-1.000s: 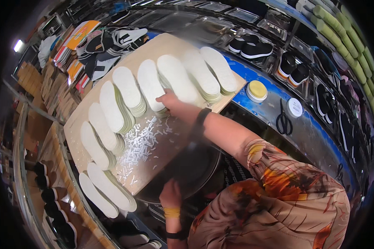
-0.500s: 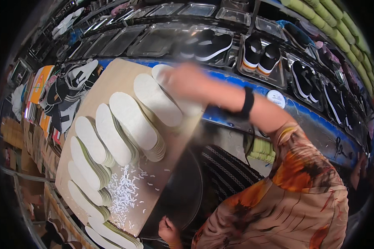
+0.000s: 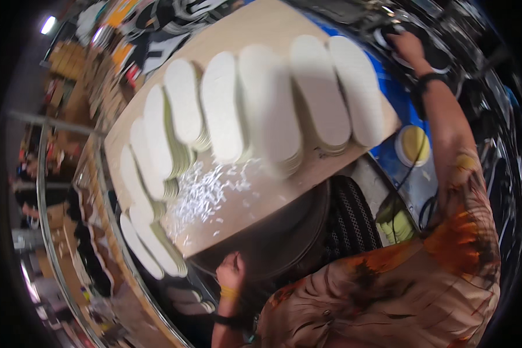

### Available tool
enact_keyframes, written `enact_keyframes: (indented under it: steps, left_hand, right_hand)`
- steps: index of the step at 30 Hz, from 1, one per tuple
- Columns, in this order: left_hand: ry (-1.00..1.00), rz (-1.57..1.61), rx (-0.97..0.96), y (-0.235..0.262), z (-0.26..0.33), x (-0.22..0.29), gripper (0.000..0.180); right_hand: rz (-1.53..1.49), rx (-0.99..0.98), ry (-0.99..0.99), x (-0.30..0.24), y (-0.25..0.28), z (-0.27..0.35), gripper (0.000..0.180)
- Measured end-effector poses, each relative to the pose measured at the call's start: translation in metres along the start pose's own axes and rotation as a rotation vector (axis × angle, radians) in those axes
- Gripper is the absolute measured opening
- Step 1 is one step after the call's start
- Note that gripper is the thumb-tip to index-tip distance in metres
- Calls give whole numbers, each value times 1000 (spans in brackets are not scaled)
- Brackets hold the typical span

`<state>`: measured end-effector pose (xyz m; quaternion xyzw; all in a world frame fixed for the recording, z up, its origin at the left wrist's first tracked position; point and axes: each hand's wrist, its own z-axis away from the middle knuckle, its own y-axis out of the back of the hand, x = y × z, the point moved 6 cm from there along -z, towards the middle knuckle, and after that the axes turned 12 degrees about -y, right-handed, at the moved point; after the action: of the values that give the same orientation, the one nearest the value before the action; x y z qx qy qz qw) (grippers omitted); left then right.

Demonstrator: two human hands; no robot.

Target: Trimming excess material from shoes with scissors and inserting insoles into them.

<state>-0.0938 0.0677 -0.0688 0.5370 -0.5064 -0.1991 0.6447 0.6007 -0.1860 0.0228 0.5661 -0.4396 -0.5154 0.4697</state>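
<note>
My right hand [image 3: 409, 50] reaches to the upper right, its fingers curled at a black shoe [image 3: 432, 51] with a white sole edge; blur hides part of the grip. My left hand [image 3: 232, 269] is closed near the dark round surface [image 3: 272, 238] in front of my body; whatever it may hold is hidden. Stacks of white insoles [image 3: 221, 104] with greenish edges fan across a tan board [image 3: 246, 17]. A heap of small white strips [image 3: 200, 194] lies below them on the board.
A round yellow-topped tub [image 3: 413, 145] stands on the blue-edged bench right of the board. Light green bundles [image 3: 395, 223] sit below it. A metal rail [image 3: 49, 191] and shelving with cartons run along the left. Shoe parts [image 3: 162, 49] lie beyond the board.
The view has turned, bringing the board higher. My right hand has moved from the far insoles to a black shoe at the right. My left hand stays closed near my body.
</note>
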Motion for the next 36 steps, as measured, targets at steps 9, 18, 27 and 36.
enact_keyframes:
  steps: [9, 18, 27, 36]
  left_hand:
    - [-22, 56, 27, 4, 12, 17, 20]
    - [205, 1412, 336, 87, 40, 55, 60]
    - [242, 162, 566, 56, 39, -39, 71]
    - [160, 89, 134, 95, 31, 31, 51]
  right_hand:
    - [-992, 296, 67, 28, 157, 212, 44]
    - [-414, -30, 1715, -151, 76, 605, 13]
    - [-197, -722, 1541, -188, 4, 628, 34]
    - [107, -51, -127, 110, -2, 401, 33]
